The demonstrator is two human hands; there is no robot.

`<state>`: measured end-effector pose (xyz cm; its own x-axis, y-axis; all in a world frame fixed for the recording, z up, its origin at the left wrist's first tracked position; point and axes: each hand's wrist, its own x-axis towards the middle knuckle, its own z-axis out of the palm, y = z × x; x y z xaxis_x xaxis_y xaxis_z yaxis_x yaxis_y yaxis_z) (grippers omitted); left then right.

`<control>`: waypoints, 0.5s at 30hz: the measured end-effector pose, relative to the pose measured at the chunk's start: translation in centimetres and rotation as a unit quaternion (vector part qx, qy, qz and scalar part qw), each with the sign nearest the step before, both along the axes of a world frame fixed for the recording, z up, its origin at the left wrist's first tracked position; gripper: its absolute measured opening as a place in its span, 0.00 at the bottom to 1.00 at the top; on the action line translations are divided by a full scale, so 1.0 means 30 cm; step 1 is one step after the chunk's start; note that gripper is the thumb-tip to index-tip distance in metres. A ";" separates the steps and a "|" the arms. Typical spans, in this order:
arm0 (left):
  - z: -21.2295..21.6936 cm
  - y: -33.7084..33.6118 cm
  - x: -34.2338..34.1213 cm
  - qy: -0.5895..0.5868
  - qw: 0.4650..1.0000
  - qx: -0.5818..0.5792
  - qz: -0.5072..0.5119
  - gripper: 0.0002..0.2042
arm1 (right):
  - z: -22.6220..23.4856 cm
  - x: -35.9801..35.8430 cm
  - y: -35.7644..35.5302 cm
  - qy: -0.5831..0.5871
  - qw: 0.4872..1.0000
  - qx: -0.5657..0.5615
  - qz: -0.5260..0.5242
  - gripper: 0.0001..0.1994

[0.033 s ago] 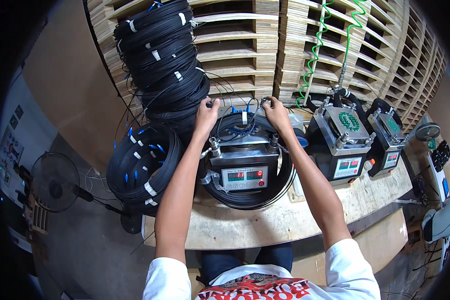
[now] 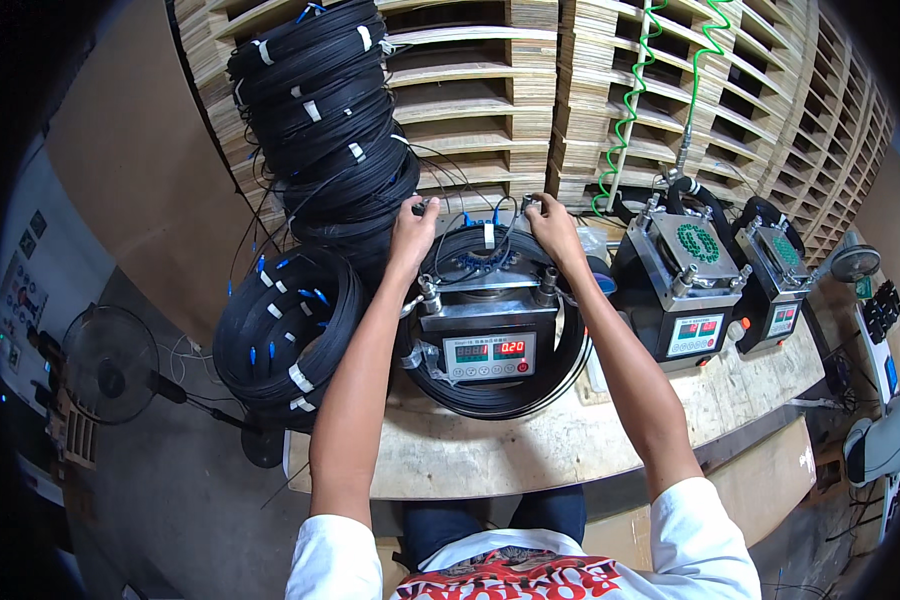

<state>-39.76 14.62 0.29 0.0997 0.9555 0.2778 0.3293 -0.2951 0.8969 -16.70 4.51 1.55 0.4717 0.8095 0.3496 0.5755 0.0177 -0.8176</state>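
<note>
In front of me stands a polishing-type machine with a metal top, corner posts and a lit front panel showing red digits. My left hand reaches to its back left corner, fingers closed around a dark knob. At the back right corner my right hand pinches a metal knob between thumb and fingers. A coil of black cable encircles the machine. Blue connectors rise at its rear on thin black leads, and a white tie binds the cable there.
Tall stacked black cable coils stand back left, with another coil holding blue-ended leads nearer. Two similar machines with green-dotted tops sit to the right on the wooden table. A fan stands left; wooden pallets rise behind.
The red digits on the front panel of the machine before me have changed, and so have those on the machine to its right. Both hands remain in place on the knobs.
</note>
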 end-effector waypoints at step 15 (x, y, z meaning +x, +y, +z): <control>0.003 -0.009 0.007 0.000 1.000 -0.001 -0.005 0.28 | 0.006 -0.005 -0.020 -0.008 1.000 0.012 -0.006 0.21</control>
